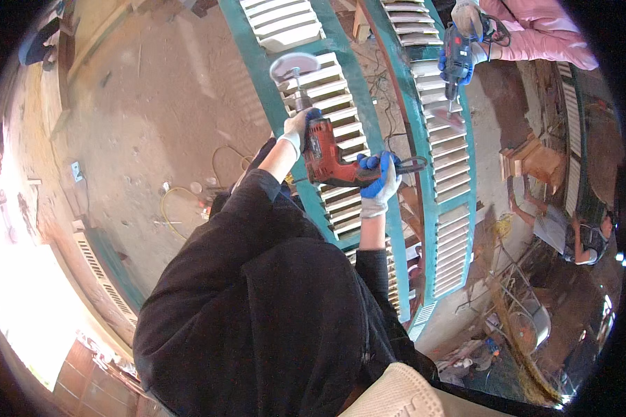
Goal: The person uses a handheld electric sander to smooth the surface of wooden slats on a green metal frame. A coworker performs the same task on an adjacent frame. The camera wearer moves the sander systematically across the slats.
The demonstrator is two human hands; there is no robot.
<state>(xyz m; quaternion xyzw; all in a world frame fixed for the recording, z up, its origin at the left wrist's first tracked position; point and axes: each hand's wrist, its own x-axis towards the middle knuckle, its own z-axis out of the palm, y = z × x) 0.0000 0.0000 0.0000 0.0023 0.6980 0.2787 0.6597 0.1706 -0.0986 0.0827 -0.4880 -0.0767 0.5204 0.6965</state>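
You hold a red-and-black corded power drill (323, 154), its body laid across the louvred shutter (360, 90), chuck pointing away from you and handle turned to your right. A round pale sanding disc (295, 67) on its shaft is blurred; you can't tell whether it touches the wood. Beneath your drill, the shutter's teal frame slants from upper left to lower right, its rows of whitish slats tilted.

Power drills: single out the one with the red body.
The red drill, held by the person's own left hand near its front and right hand at its rear. The other drill, held by the co-worker in pink, is mostly dark.
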